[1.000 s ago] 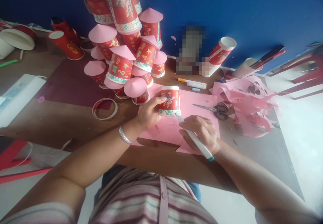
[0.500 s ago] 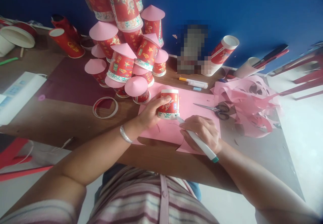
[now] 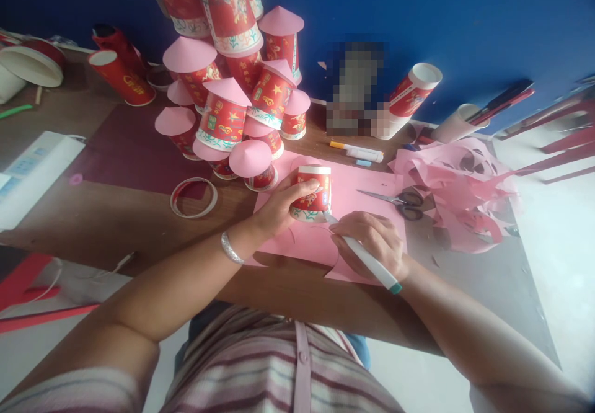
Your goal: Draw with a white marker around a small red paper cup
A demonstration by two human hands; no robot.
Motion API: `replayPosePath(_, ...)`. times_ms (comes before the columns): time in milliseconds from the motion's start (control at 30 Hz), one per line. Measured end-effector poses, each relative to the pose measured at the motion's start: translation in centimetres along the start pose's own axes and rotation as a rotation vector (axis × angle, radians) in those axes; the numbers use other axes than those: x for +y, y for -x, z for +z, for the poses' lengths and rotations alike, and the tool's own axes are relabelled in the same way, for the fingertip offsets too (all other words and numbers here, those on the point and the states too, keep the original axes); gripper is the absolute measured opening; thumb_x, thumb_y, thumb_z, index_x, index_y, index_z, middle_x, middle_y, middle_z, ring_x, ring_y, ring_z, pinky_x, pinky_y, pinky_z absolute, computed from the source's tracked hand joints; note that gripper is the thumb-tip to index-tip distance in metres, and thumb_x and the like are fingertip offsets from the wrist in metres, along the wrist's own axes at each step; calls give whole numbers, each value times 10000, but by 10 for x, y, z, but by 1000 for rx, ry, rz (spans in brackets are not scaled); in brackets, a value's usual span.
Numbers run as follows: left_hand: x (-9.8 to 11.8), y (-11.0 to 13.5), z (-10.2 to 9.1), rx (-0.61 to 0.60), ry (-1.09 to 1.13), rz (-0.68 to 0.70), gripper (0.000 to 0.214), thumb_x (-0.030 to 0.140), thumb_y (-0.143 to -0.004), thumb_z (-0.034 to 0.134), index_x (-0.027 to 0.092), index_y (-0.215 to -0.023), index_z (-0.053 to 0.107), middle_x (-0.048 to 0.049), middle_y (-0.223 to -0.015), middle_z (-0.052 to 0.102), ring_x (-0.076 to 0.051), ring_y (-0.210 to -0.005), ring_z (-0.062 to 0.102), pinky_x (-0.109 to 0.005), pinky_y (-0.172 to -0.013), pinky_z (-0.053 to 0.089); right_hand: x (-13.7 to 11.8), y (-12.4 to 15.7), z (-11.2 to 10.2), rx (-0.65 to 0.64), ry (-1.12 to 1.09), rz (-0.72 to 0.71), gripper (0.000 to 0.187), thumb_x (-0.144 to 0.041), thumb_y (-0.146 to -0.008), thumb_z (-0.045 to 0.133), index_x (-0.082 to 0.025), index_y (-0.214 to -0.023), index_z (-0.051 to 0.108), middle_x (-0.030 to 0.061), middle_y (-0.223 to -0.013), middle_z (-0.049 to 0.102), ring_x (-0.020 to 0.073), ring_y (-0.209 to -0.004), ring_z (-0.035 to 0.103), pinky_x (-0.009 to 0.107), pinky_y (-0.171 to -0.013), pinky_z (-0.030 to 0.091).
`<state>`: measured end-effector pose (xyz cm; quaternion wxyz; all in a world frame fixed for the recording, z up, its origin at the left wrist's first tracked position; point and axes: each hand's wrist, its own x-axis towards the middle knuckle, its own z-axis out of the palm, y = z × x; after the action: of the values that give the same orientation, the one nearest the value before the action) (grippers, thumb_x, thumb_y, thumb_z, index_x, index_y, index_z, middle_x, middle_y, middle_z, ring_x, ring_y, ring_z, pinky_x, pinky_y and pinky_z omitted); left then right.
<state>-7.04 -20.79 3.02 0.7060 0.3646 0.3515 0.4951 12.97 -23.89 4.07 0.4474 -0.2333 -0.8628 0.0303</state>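
Note:
My left hand (image 3: 282, 204) is wrapped round a red paper cup (image 3: 320, 197), its thumb across the printed side. Green leaf-like marks run along the cup's white lower band. In my right hand (image 3: 372, 239) is a white marker (image 3: 367, 260) with a green end, its tip at the lower right of that band. Beneath both hands lies pink paper (image 3: 356, 183) with curved cuts or lines on it. Scissors (image 3: 404, 202) rest on the paper's right side.
Red cups with pink cone roofs (image 3: 223, 118) stand stacked at the back left. Pink paper scraps (image 3: 465, 171) lie at the right, near a pen cup (image 3: 453, 124). An orange-and-white marker (image 3: 356, 152) lies behind the paper. A cut cup ring (image 3: 174, 197) and a power strip (image 3: 35, 174) are to the left.
The cup has turned slightly and shifted a little to the right in my left hand. The marker tip stays at its lower band, moved only slightly.

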Motion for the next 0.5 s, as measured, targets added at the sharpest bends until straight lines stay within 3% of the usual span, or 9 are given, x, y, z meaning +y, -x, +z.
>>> replayPosePath(500, 2, 2, -1, -7, -19, -18, 273, 429, -869, 786, 210, -1022, 729, -60, -892, 742, -285, -992, 739, -414, -920, 575, 0, 1, 2, 1, -9, -17, 193, -72, -987, 670, -180, -1139, 621, 4, -827, 709, 132, -696, 707, 251, -633, 613)
